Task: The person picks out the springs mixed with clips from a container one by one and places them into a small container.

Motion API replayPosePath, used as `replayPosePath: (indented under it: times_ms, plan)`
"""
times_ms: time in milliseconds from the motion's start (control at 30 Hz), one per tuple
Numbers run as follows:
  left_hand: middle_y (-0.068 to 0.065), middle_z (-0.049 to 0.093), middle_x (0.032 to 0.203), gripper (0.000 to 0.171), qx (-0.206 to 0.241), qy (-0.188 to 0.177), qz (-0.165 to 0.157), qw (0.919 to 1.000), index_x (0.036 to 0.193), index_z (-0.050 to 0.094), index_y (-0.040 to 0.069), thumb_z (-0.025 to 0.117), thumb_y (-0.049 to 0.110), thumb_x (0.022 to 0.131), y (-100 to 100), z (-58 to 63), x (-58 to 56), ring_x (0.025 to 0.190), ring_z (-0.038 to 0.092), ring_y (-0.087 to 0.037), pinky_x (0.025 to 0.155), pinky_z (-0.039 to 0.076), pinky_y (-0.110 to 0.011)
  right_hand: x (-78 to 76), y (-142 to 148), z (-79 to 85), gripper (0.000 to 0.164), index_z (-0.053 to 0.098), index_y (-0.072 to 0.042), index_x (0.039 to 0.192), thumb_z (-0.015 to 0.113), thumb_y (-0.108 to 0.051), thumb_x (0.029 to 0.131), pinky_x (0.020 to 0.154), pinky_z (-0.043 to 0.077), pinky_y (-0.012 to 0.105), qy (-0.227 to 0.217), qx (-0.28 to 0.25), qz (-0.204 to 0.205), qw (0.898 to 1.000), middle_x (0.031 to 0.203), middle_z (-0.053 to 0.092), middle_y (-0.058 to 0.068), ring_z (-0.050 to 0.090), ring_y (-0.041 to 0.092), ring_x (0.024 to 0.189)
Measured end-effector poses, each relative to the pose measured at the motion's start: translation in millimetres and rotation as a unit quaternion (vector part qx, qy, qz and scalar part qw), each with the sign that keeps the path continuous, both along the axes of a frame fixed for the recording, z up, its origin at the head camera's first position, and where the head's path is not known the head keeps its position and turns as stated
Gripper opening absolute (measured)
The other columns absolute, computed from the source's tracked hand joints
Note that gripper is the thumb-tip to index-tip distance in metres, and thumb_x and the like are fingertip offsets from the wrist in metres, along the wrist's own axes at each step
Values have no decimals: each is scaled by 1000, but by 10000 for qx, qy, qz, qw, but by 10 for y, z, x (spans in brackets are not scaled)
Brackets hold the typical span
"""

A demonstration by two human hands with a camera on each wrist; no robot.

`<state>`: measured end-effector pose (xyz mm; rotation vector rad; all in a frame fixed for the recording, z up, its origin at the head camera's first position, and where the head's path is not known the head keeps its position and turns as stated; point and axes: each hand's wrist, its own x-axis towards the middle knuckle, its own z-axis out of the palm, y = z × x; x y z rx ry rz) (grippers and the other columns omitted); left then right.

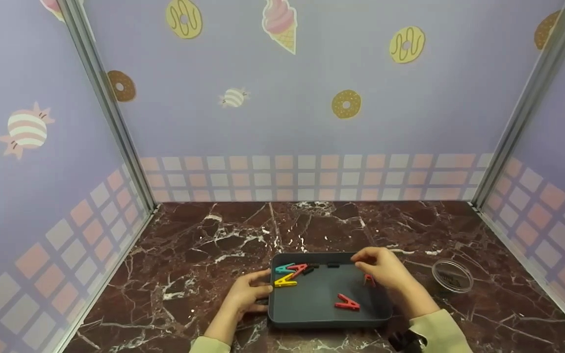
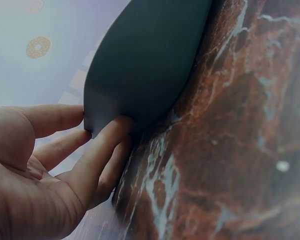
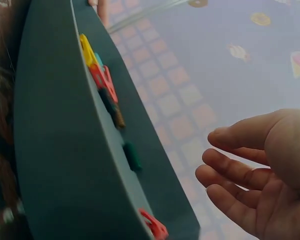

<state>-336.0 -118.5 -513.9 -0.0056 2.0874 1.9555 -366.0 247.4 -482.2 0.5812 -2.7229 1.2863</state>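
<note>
A dark grey rectangular tray (image 1: pixel 329 320) lies on the tabletop. My left hand (image 1: pixel 244 296) is at its left side, with fingertips against the outer wall and rim. Over the tray's right edge hovers my right hand (image 1: pixel 385 268), its fingers loosely bent and nothing between them in the right wrist view. Inside, a blue clip (image 1: pixel 284 268), a red clip (image 1: pixel 298 269) and a yellow clip (image 1: pixel 286 281) sit together at the left. Another red clip (image 1: pixel 347 302) lies towards the front right, and one more red clip (image 1: pixel 369 279) is partly hidden below my right hand.
Small dark pieces, one of them black (image 1: pixel 333 265), lie along the tray's back wall. A clear round plastic container or lid (image 1: pixel 452 276) rests on the marbled tabletop (image 1: pixel 194 255) to the right. Patterned panels (image 1: pixel 312 127) stand behind and on both sides.
</note>
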Motion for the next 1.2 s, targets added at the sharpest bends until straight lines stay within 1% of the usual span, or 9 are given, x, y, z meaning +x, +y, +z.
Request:
replayPosePath:
  times_ms: [67, 133, 200, 267, 367, 533, 733, 1000, 1200]
  plan:
    - [-30, 65, 124, 60, 13, -13, 0, 10000, 152, 45, -4, 66, -1, 95, 1, -3, 1, 103, 74, -34, 76, 67, -48, -30, -62, -13, 16, 75, 1, 108, 69, -7, 96, 48, 51, 22, -98, -58, 42, 9999, 99, 76, 17, 60, 11, 58]
    - [-29, 66, 124, 60, 10, -24, 5, 10000, 152, 45, -4, 66, -1, 95, 1, -2, 4, 102, 74, -33, 75, 67, -48, -58, -115, -30, 17, 75, 1, 109, 69, -7, 95, 48, 51, 22, -144, -63, 43, 9999, 99, 76, 17, 60, 12, 58]
    - [-28, 66, 123, 60, -12, -30, 11, 10000, 152, 46, -3, 66, -1, 95, 2, 1, 5, 101, 74, -32, 75, 67, -47, -83, -165, -46, 17, 76, -1, 109, 70, -8, 95, 56, 55, 23, -148, -1, 0, 9999, 101, 77, 14, 64, 13, 68]
    - [-28, 67, 122, 60, -40, -34, 16, 10000, 151, 46, -3, 67, 0, 95, 0, 4, 6, 100, 75, -32, 74, 67, -46, -111, -212, -69, 17, 76, -1, 110, 71, -7, 94, 70, 59, 26, -128, 62, -18, 9999, 105, 77, 14, 70, 17, 84]
    - [-27, 67, 122, 60, -70, -25, 13, 10000, 151, 47, -3, 67, 0, 95, -2, 6, 7, 101, 74, -33, 74, 67, -45, -150, -279, -113, 19, 76, 0, 111, 72, -6, 93, 85, 61, 36, -192, 86, -38, 9998, 108, 77, 15, 73, 27, 99]
    - [-27, 67, 122, 59, -71, -13, -13, 10000, 151, 47, -2, 67, 1, 95, -2, 3, 10, 103, 74, -34, 74, 67, -46, -209, -383, -191, 21, 75, 2, 112, 71, -1, 91, 91, 61, 50, -277, 85, -15, 9996, 111, 76, 20, 72, 35, 104]
    - [-26, 66, 124, 59, -157, -34, -27, 9999, 152, 47, -1, 67, 2, 96, -3, -7, 8, 101, 75, -31, 74, 68, -45, -252, -480, -269, 24, 75, 4, 110, 72, 5, 86, 96, 57, 56, -141, 233, -60, 9996, 109, 76, 21, 70, 40, 107]
    - [-28, 66, 125, 59, -177, -25, 8, 9998, 152, 47, -1, 67, 2, 96, -3, -3, 6, 98, 74, -29, 73, 68, -45, -271, -580, -296, 24, 77, -2, 108, 73, 5, 86, 100, 57, 54, -218, 851, -476, 9950, 112, 76, 16, 70, 39, 112]
    - [-30, 65, 128, 59, -173, 16, -5, 9998, 151, 47, -2, 67, 1, 96, -6, 2, 8, 98, 74, -30, 73, 68, -45, -283, -585, -304, 22, 78, -1, 101, 75, 7, 81, 87, 61, 48, -135, 1076, -630, 9921, 99, 77, 12, 72, 30, 96]
